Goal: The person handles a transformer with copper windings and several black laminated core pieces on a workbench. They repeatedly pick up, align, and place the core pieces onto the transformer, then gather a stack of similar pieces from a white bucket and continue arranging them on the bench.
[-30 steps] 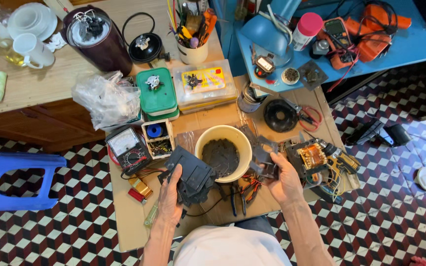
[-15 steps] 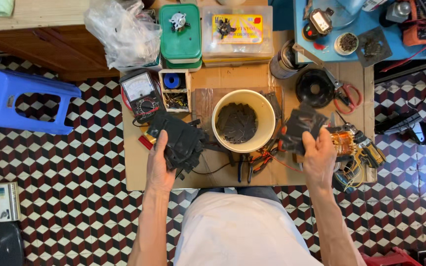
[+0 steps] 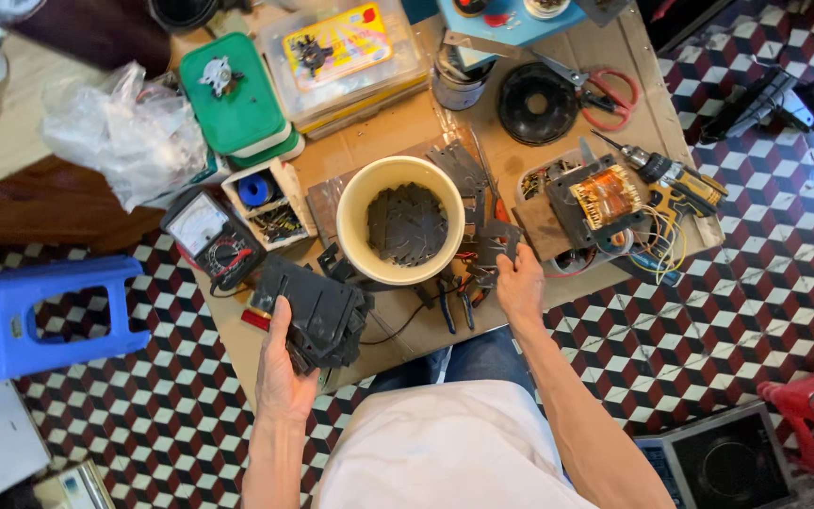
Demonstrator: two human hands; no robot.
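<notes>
My left hand (image 3: 283, 372) holds a thick stack of dark metal plates (image 3: 317, 311) above the near left edge of the low cardboard-covered table (image 3: 398, 132). My right hand (image 3: 520, 283) pinches one dark E-shaped plate (image 3: 494, 240) just right of a cream plastic bowl (image 3: 405, 221). More dark plates lie inside that bowl. Further loose plates (image 3: 463, 170) lie on the table behind and beside the bowl. Pliers (image 3: 454, 297) rest between my hands near the front edge.
A transformer core with copper winding (image 3: 600, 200) and a yellow drill (image 3: 675, 184) sit to the right. A multimeter (image 3: 211, 234), small parts box (image 3: 266, 196), green box (image 3: 233, 94), plastic bag (image 3: 124, 132), scissors (image 3: 605, 94) and black round part (image 3: 534, 102) crowd the table. A blue stool (image 3: 40, 316) stands left.
The view has shifted closer and tilted. My right hand moved left from the transformer toward the bowl, now pinching a single plate. My left hand still holds the stack.
</notes>
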